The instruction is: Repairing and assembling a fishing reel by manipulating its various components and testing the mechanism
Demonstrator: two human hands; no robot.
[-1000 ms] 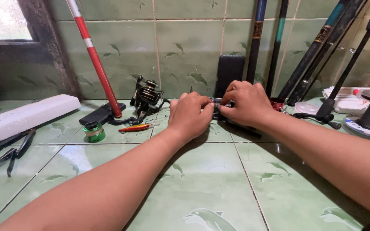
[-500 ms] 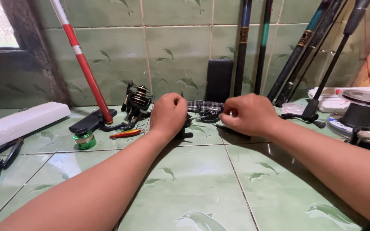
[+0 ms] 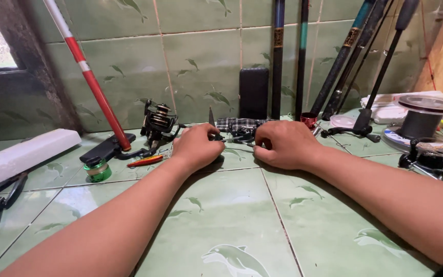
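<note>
My left hand [image 3: 198,147] rests on the green tiled counter [image 3: 232,225], closed around a small metal tool whose pointed blade [image 3: 211,117] sticks up above the knuckles. My right hand [image 3: 283,144] sits just to its right, its fingers pinched on a thin metal piece [image 3: 236,138] that spans the gap between the hands. A checked cloth [image 3: 239,123] lies right behind them. What exactly the tool is stays hidden by my fingers.
A black fishing reel [image 3: 158,122], an orange lure [image 3: 147,161], a green spool [image 3: 97,170] and a red-and-white rod [image 3: 91,77] lie left. A white block [image 3: 21,156] and pliers [image 3: 1,201] are far left. Dark rods [image 3: 334,66], a line spool [image 3: 426,117] and another reel [image 3: 429,157] are right.
The view has drifted right and down, so both hands sit lower and further left in the picture. The blade tip now shows above my left hand. The hands stay close together.
</note>
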